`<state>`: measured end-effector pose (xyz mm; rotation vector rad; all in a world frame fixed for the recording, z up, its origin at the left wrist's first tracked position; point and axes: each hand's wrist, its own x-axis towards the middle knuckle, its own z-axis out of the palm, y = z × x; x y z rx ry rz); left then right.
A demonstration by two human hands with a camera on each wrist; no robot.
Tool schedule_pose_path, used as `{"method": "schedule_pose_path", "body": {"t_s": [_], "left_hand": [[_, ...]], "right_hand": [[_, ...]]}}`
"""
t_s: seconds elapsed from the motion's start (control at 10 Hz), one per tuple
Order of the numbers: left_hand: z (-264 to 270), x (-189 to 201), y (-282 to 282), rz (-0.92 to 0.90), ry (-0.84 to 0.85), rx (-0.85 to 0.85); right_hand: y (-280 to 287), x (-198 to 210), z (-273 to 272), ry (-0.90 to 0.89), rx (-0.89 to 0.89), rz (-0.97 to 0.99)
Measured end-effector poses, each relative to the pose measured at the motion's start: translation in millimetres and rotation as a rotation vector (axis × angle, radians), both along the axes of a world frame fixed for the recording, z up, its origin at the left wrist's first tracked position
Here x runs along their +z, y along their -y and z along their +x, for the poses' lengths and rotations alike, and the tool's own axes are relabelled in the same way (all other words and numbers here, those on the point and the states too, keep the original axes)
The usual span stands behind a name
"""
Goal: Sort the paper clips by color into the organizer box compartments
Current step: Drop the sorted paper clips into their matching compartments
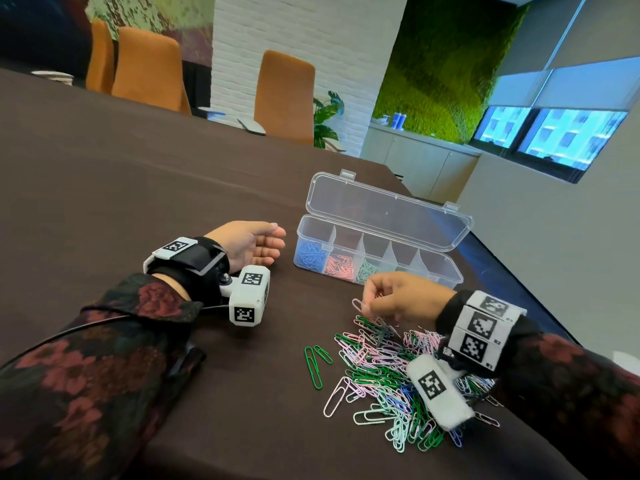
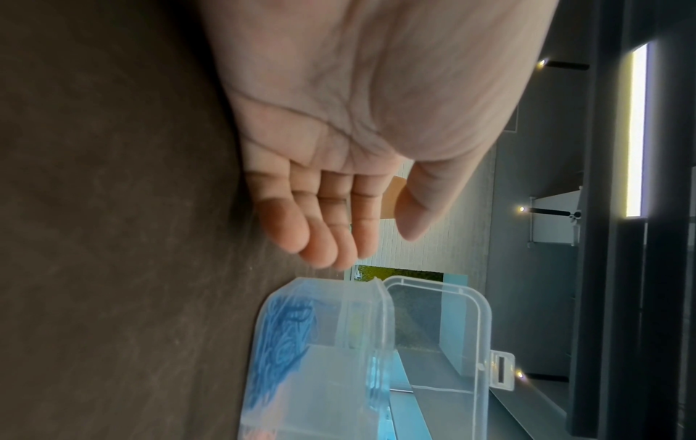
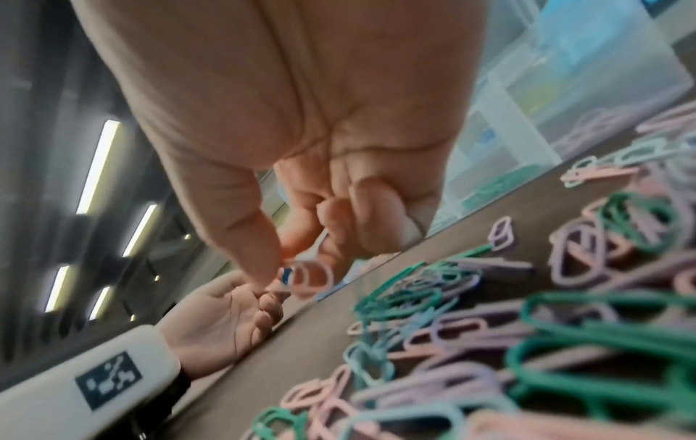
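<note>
A heap of pink, green, lilac and pale blue paper clips (image 1: 391, 372) lies on the dark table. Just above its far edge my right hand (image 1: 388, 299) pinches a pink paper clip (image 1: 357, 305) between thumb and fingers; the right wrist view shows the same pink clip (image 3: 312, 277) at my fingertips. The clear organizer box (image 1: 377, 258) stands open behind, with blue (image 1: 309, 255), pink (image 1: 341, 266) and green clips (image 1: 367, 271) in its three left compartments. My left hand (image 1: 256, 244) rests palm up and empty on the table, left of the box (image 2: 324, 357).
Two green clips (image 1: 317, 363) lie apart, left of the heap. The box lid (image 1: 388, 209) leans back, open. The table's right edge runs close behind the box. Orange chairs (image 1: 284, 95) stand at the far side.
</note>
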<state>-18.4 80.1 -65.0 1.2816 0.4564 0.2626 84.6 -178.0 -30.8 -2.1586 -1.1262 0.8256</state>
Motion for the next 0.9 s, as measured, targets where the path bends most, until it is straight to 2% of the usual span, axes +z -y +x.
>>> {"method": "schedule_pose_path", "body": {"t_s": [0.1,0.2,0.3,0.4,0.5,0.6,0.7,0.8,0.9], "left_hand": [[0.1,-0.4,-0.7,0.008,0.002,-0.001],[0.3,-1.2,-1.2,0.015,0.001,0.0],[0.4,-1.5,-1.9,0.008,-0.001,-0.002],[0.5,-1.4,-2.2,0.003,0.0,-0.005],[0.6,-1.2,-2.1,0.003,0.001,-0.003],[0.3,-1.0,-1.2,0.005,0.001,-0.001],[0.1,-0.7,0.0,0.007,0.004,-0.003],[-0.3,0.2,1.2,0.009,0.007,-0.006],[-0.4,0.2,1.5,0.014,0.009,-0.008]], "right_hand": [[-2.2,-4.2,3.9,-0.429,-0.206,0.25],[-5.2,-3.4,2.4,-0.741,-0.33,0.368],[-8.4,-0.6,-2.9,-0.766,-0.345,0.331],[-11.2,0.9,-9.0,-0.432,-0.213,0.112],[-15.3,3.2,-19.5,0.236,0.064,-0.27],[-20.4,-0.5,-25.4,0.522,0.195,-0.415],[-21.4,-3.6,-24.5,0.517,0.208,-0.421],[-18.3,0.1,-21.7,0.322,0.063,-0.27],[-17.7,8.6,-13.8,-0.104,-0.215,0.092]]}}
